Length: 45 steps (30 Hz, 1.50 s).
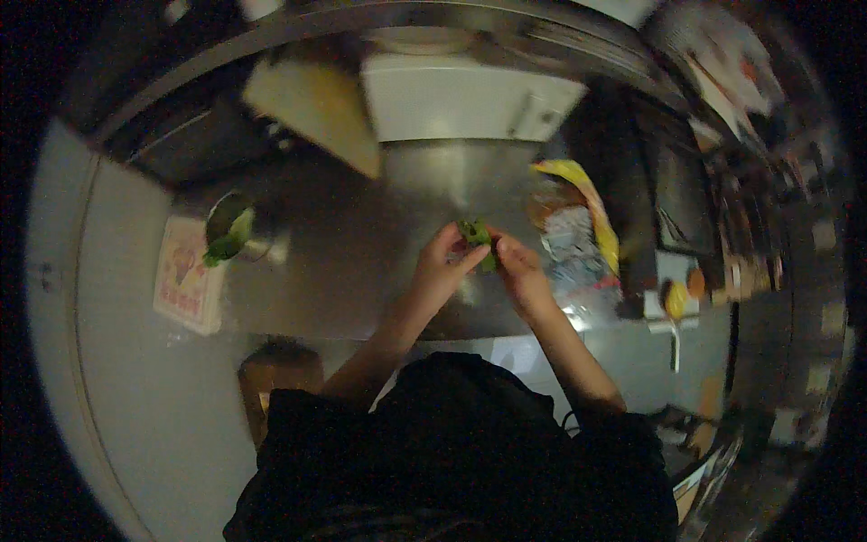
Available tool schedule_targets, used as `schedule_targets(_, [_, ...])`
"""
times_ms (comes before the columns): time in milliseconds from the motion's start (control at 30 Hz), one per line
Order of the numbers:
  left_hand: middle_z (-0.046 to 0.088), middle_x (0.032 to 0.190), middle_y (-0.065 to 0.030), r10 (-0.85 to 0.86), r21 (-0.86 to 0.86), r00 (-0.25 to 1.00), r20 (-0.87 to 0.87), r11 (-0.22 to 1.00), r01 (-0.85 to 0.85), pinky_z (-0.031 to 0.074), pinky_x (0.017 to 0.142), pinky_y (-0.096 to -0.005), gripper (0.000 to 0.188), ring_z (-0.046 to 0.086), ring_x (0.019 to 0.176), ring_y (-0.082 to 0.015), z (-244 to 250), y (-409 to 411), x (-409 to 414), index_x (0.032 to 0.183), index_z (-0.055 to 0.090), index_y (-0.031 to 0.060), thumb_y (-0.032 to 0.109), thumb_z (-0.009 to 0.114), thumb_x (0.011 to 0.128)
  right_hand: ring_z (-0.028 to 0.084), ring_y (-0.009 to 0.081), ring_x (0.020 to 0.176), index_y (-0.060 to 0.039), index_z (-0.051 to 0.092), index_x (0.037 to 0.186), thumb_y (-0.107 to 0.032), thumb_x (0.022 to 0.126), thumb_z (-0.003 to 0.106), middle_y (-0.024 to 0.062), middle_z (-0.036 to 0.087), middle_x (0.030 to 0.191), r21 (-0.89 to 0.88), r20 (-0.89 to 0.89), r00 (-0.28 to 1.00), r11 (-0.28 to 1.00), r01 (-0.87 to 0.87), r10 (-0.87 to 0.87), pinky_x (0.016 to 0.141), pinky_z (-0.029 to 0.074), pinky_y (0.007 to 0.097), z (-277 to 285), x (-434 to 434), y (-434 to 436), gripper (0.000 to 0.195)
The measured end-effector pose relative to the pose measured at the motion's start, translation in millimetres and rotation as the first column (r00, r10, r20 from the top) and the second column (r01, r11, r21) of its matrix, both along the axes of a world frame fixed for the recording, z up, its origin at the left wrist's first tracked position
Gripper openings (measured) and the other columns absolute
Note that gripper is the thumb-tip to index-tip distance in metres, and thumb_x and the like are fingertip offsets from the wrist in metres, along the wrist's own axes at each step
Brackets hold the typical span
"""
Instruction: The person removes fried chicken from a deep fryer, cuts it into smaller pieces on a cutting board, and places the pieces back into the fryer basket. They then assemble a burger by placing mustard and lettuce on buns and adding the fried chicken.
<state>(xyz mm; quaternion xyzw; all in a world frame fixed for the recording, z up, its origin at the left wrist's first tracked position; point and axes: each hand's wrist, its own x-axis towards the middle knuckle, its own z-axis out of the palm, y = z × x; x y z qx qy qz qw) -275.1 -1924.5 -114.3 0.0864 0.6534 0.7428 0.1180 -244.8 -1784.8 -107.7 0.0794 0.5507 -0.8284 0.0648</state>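
Note:
Between my two hands, above the metal worktop (325,271), is a small piece of green leaf (476,232). My left hand (447,254) pinches it between thumb and fingers. My right hand (518,267) touches its right side, the fingertips close to my left thumb; blur hides how firmly these fingers hold it. A round container (230,210) with green leaves (234,237) stands at the left end of the worktop. Right of my hands lies a clear plastic bag (576,244) with a yellow edge, its contents unclear.
A flat box (189,274) with printed writing lies by the leaf container. At the back stand a white box-shaped object (467,98) and a yellowish panel (318,108). A brown stool or box (281,372) is below the worktop's front edge. Blurred shelving (752,257) fills the right side.

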Motion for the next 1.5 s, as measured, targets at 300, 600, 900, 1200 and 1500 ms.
schedule_targets(300, [0.056,0.083,-0.0036,-0.632,0.292,0.772,0.062,0.752,0.591,0.045,0.057,-0.0234,0.022,0.053,0.066,-0.0094,-10,286,142,0.105,0.051,0.0033,0.006,0.054,0.083,0.052,0.0108,0.082,-0.0032,0.051,0.112,0.000,0.080,0.056,0.0039,0.056,0.094,0.403,-0.110,0.886,0.795,0.453,-0.450,0.067,0.042,0.0225,-5,213,255,0.032])
schedule_targets(600, [0.057,0.081,-0.0018,-0.557,-0.006,0.818,-0.140,0.827,0.562,0.046,0.058,-0.0228,0.020,0.054,0.067,-0.0096,-5,457,216,0.095,0.054,0.0041,0.007,0.062,0.077,0.054,0.0160,0.084,-0.0025,0.047,0.116,-0.001,0.074,0.061,0.0088,0.055,0.095,0.521,0.191,0.855,0.788,0.329,-0.483,0.071,0.047,0.0286,-11,288,412,0.044])
schedule_targets(900, [0.059,0.078,-0.0020,-0.259,-0.163,0.961,-0.102,0.957,0.241,0.045,0.058,-0.0237,0.018,0.054,0.065,-0.0079,-56,539,179,0.088,0.057,0.0032,0.007,0.066,0.074,0.049,0.0194,0.101,-0.0055,0.044,0.121,0.000,0.077,0.058,0.0110,0.050,0.104,0.559,-0.188,0.958,0.778,0.286,-0.217,0.085,0.042,0.0298,-45,235,521,0.046])
schedule_targets(1200, [0.056,0.072,-0.0090,-0.098,-0.649,0.899,-0.427,0.726,-0.229,0.039,0.071,-0.0381,0.022,0.054,0.070,-0.0255,-80,599,164,0.093,0.057,0.0099,0.012,0.065,0.072,0.053,0.0205,0.064,-0.0035,0.053,0.104,0.006,0.072,0.057,0.0095,0.052,0.076,0.830,-0.279,0.959,0.490,0.267,-0.050,0.059,0.045,0.0289,-81,179,612,0.034])
schedule_targets(1500, [0.059,0.083,-0.0090,0.112,-0.723,0.823,-0.557,0.423,-0.547,0.038,0.072,-0.0429,0.026,0.052,0.084,-0.0293,-104,621,174,0.090,0.055,0.0097,0.011,0.067,0.066,0.053,0.0335,0.086,-0.0058,0.051,0.104,-0.003,0.072,0.056,0.0158,0.050,0.099,0.927,-0.333,0.896,0.274,0.255,0.295,0.071,0.046,0.0409,-113,168,656,0.032])
